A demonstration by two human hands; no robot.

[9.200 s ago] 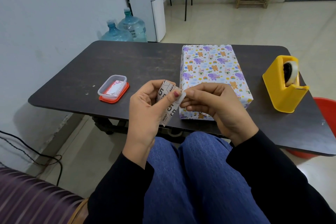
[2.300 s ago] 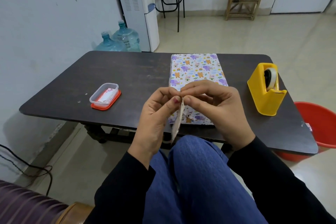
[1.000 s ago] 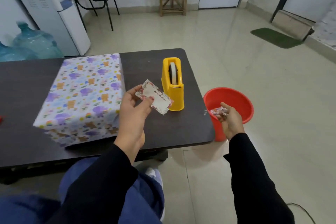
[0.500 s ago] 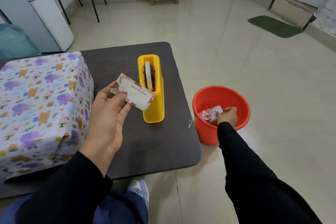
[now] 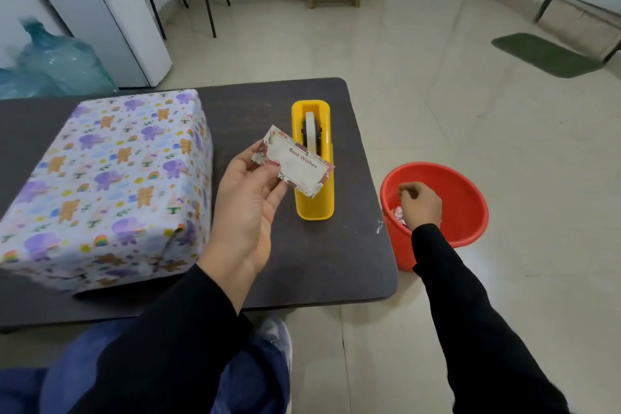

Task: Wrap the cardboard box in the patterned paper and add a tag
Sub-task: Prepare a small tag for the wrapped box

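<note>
Box [image 5: 104,185] is fully covered in the patterned paper, sitting on the dark table [image 5: 336,265], so wrapping looks done; step in hand is the tag.

Left hand [image 5: 248,205] is up over the table w/ palm toward the camera. Thumb and fingertips [image 5: 265,166] pinch the near-left end of the "Best Wishes" tag [image 5: 295,165]; the rest of the card sticks out up and to the right of the pinch, unsupported, printed face up. Grip is closed on the card, light pinch, not a fist. Just behind the tag from this view: the yellow tape dispenser [image 5: 314,158]. Wrapped box lies to the left of that hand, close but not touching.

Right hand [image 5: 420,202] is down inside the red bucket [image 5: 463,191] on the floor, off the table's right edge. Fingers loosely curled; a scrap of printed paper [image 5: 398,213] lies just below-left of it. Can't tell if the fingers are touching it or have let go.

Next, prob: bring right hand back up, then lay the tag flat on the box top and press it down. Whether the back is sticky can't be seen; if not, pull 1 strip of tape. Needs the left pinch kept steady so the card doesn't bend.
</note>
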